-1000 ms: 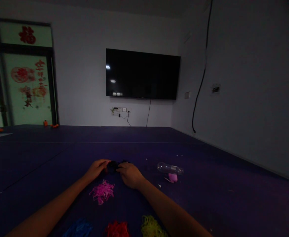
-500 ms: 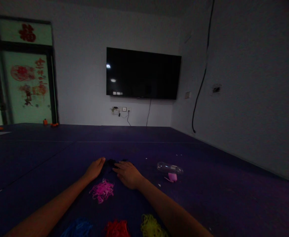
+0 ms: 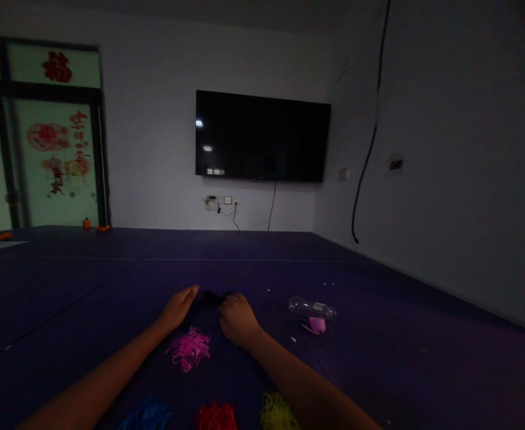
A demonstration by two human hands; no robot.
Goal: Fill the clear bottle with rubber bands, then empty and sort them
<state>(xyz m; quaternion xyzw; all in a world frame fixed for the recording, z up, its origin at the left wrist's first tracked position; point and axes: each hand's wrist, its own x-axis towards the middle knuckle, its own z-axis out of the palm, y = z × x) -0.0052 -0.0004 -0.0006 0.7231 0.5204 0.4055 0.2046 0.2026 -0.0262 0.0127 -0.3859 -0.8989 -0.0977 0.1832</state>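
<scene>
The right hand (image 3: 238, 319), flatter half a second ago, is now curled at the right edge of the black tangle (image 3: 210, 297) — whether strands are pinched cannot be told. The left hand (image 3: 179, 306) is held loosely unclenched beside its left edge. Nearer than both, stringy pink loops (image 3: 190, 349) are heaped; far beyond, a red "福" character (image 3: 57, 67) is displayed.

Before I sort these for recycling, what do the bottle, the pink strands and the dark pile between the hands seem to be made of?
Bottle: probably clear, glossy plastic, since the table shows through and highlights run along it; glass is possible.
Pink strands: perhaps rubber or soft plastic, thin and loosely curled; finish unclear.
Dark pile: too dim to tell.
</scene>
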